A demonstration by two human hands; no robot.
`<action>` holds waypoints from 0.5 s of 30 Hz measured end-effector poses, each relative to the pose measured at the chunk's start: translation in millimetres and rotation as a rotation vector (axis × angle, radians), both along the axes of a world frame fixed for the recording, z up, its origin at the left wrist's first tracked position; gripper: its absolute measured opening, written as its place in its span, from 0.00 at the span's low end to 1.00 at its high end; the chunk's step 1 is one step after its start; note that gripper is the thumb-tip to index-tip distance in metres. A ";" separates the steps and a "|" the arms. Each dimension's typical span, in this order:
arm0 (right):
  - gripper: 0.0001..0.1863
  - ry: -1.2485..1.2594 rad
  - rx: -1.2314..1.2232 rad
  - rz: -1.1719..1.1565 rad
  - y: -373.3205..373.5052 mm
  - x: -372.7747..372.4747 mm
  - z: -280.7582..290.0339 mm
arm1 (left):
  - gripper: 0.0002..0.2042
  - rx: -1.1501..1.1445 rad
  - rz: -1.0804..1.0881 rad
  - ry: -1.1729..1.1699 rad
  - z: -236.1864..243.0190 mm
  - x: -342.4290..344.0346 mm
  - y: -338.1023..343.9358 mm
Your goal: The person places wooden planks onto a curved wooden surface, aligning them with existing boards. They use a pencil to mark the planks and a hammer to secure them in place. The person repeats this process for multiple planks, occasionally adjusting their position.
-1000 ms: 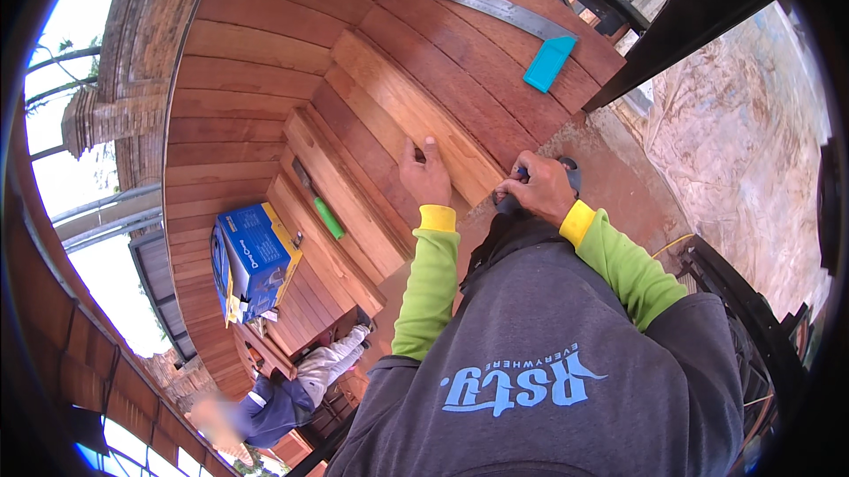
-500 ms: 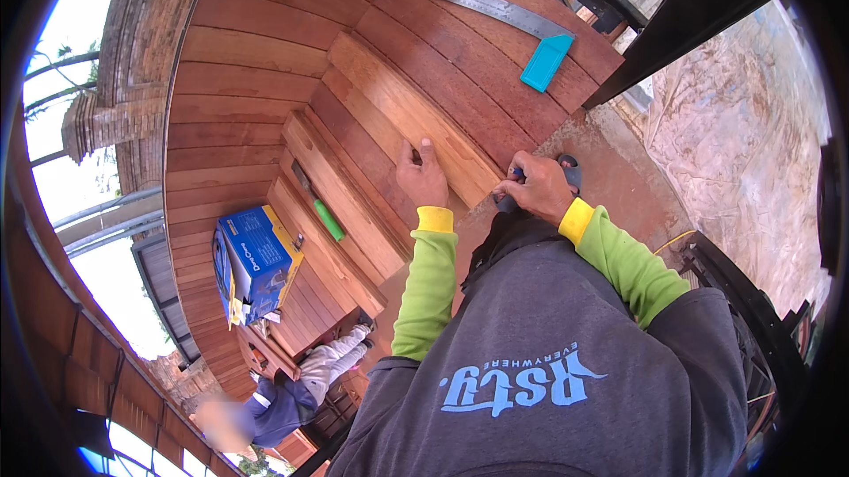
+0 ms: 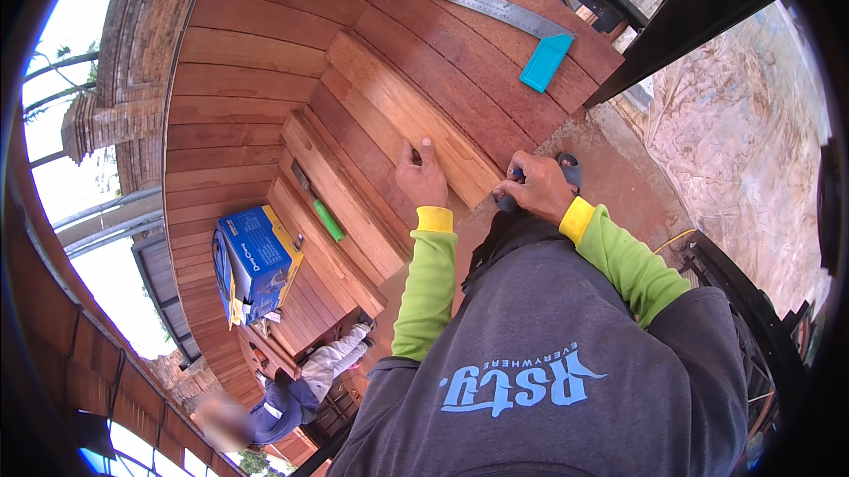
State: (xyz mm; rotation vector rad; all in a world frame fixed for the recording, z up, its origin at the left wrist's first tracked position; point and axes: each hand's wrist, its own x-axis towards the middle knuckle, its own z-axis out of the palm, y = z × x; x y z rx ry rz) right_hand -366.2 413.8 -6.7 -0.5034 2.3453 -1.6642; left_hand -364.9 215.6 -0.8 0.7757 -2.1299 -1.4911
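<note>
A reddish-brown wooden plank [image 3: 411, 106] lies raised on a wide surface of similar boards. My left hand [image 3: 423, 180] is at its left side, thumb stretched onto the wood and fingers curled by the edge. At the plank's near end, my right hand [image 3: 539, 187] is closed in a pinch on a small blue thing [image 3: 517, 174], mostly hidden by the fingers; its kind does not show. Beyond the hands lies a try square with a metal blade [image 3: 486, 7] and a turquoise handle [image 3: 546, 63].
To the left, a green-handled tool [image 3: 328, 221] lies between two more raised planks. A blue and yellow box [image 3: 256, 251] sits farther left. Another person [image 3: 292, 397] is at the boards' lower left. Dark metal framing [image 3: 690, 17] stands at the upper right.
My hands, the plank and the try square stay where they were. The other person at the lower left has shifted their upper body and arms slightly.
</note>
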 end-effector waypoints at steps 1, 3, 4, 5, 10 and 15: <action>0.18 0.001 -0.003 0.001 -0.1 -0.1 0.4 | 0.12 -0.004 0.003 -0.001 -0.3 0.1 -0.5; 0.19 0.007 -0.007 0.003 -0.2 -0.2 0.7 | 0.12 -0.022 -0.001 -0.009 -2.4 0.9 -2.6; 0.19 0.013 -0.007 0.003 0.1 -0.2 0.5 | 0.11 -0.030 -0.004 -0.014 -1.8 0.4 -2.6; 0.19 0.018 -0.008 0.003 0.3 -0.3 0.3 | 0.10 -0.043 -0.007 -0.043 -0.6 0.5 -2.5; 0.18 0.024 -0.008 0.007 -0.1 -0.1 0.5 | 0.08 -0.054 0.006 -0.068 2.3 0.1 -0.8; 0.18 0.037 -0.007 0.008 0.3 0.0 -0.4 | 0.07 -0.044 0.014 -0.081 4.3 -0.2 0.1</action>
